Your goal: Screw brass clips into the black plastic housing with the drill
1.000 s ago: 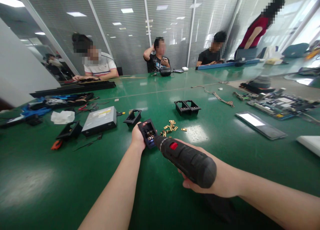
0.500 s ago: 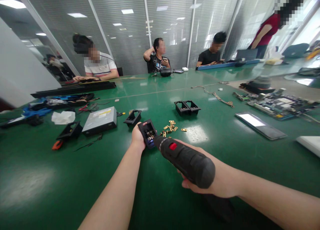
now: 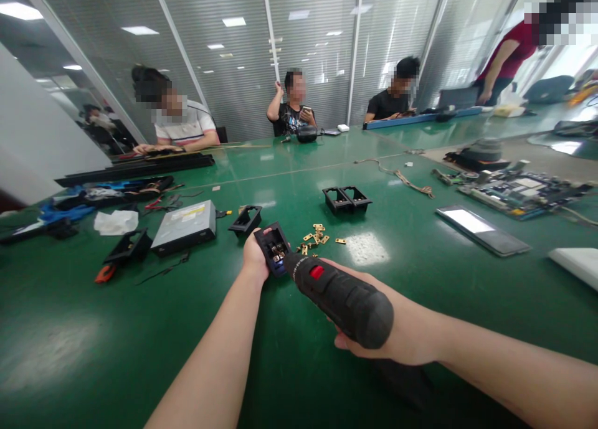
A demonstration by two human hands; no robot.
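My left hand (image 3: 255,255) grips a black plastic housing (image 3: 268,239) by its left side, tilted so its open face shows brass parts inside. My right hand (image 3: 374,311) is wrapped round a black cordless screwdriver (image 3: 343,295) with a red switch on top. The tool's nose points into the lower right of the housing; its tip is hidden in there. Just beyond, several small brass plates (image 3: 319,235) lie loose on the green table. One more black housing (image 3: 245,220) sits behind my left hand, and a joined pair of housings (image 3: 346,199) stands farther back.
To the left are a silver disc drive (image 3: 184,227), a white tissue (image 3: 116,222) and a black housing (image 3: 128,247) by an orange-tipped item. At right lie a phone (image 3: 481,230), a circuit board (image 3: 527,189) and a cord (image 3: 402,179). Several people are across the table (image 3: 154,348).
The view has shifted slightly, so most things sit a little farther left. My hands keep the same hold on housing and screwdriver. A person opposite has moved a raised hand away from the head.
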